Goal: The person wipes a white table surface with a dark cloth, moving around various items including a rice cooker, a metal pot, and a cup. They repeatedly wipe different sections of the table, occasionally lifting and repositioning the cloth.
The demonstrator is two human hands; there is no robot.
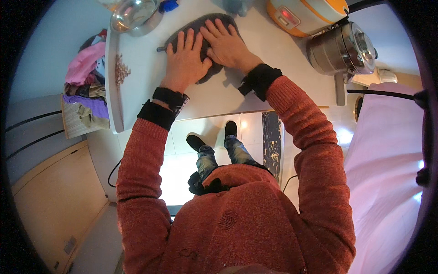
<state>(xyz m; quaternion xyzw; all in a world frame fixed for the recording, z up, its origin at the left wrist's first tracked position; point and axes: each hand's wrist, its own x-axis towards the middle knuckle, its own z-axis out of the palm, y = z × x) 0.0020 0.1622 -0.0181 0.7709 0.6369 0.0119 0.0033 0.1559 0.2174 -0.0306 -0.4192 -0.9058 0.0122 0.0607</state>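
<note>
A dark grey fabric item (pixel 196 24), soft and roughly oval, lies flattened on the white tabletop (pixel 143 89). A small tab or strap end sticks out at its left, and I cannot tell exactly what the item is. My left hand (pixel 186 65) rests palm down on its left part, fingers spread. On its upper right part lies my right hand (pixel 227 44), also palm down with the fingers apart. Neither hand grasps the fabric. Both hands hide much of its middle. Black bands circle both wrists.
A steel bowl (pixel 133 15) stands at the back left, by a blue object (pixel 168 5). Small beans or nuts (pixel 121 70) lie near the left edge. An orange-and-white electric cooker (pixel 291 15) and a lidded steel pot (pixel 328 51) stand right. Clothes (pixel 85 68) are piled beyond the table.
</note>
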